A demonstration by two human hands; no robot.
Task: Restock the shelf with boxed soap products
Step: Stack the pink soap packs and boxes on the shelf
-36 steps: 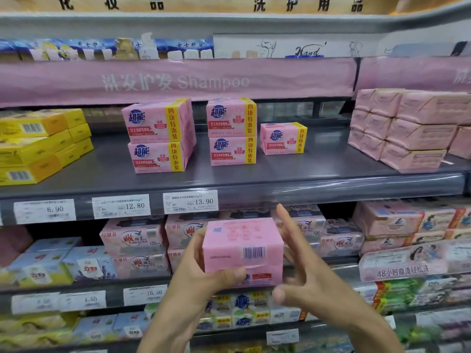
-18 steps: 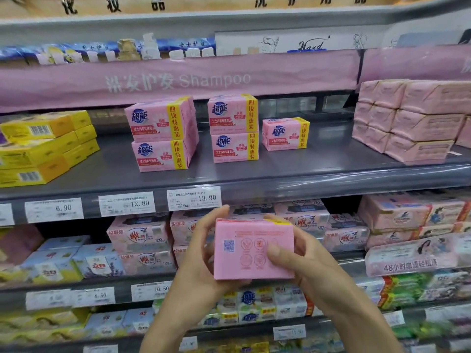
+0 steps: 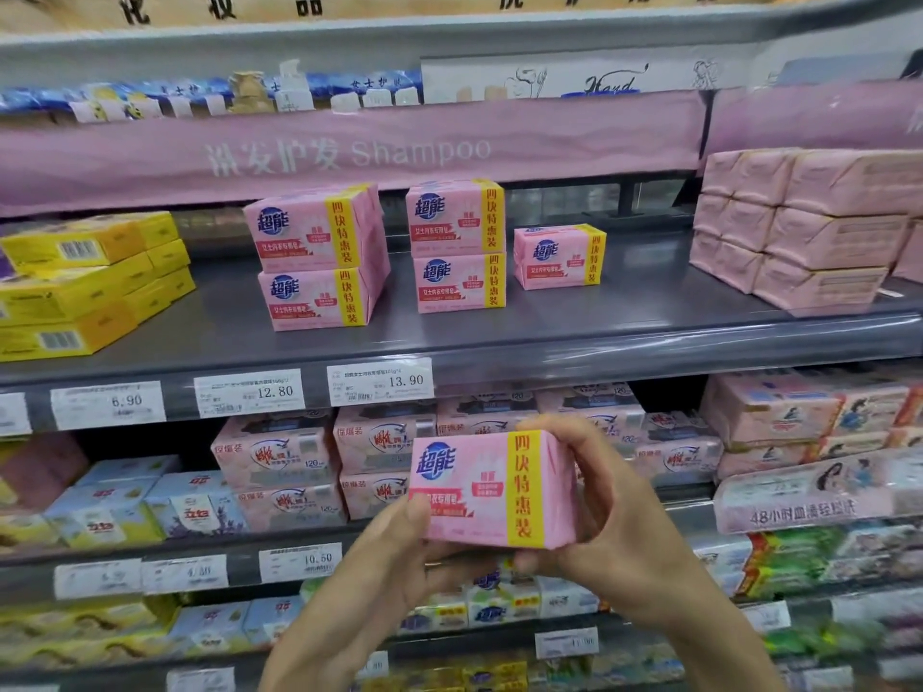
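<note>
Head view: both hands hold one pink soap box at chest height, in front of the lower rows. The left hand grips its lower left corner, thumb on the front face and fingers tucked underneath. The right hand wraps the right end, fingers curled over the top and thumb under the bottom edge. The box lies with its long axis left to right and its printed face towards the person, the same way the shelved ones face.

The grey shelf it belongs on is above the hands and further back. The likeliest slot is on top of the single box, which stands alone just beside the middle stack of two. That spot lies up and slightly to the right, so the right hand is the nearer one. A lift and a forward push, with no turning, should do it.

The box is a squat brick in glossy film, with a yellow band down its right side and a round blue logo; it looks slippery. The shelf is smooth, with a clear strip along its lip above the price tags. Another stack stands further left, then yellow boxes; pale wrapped packs fill the right.
</note>
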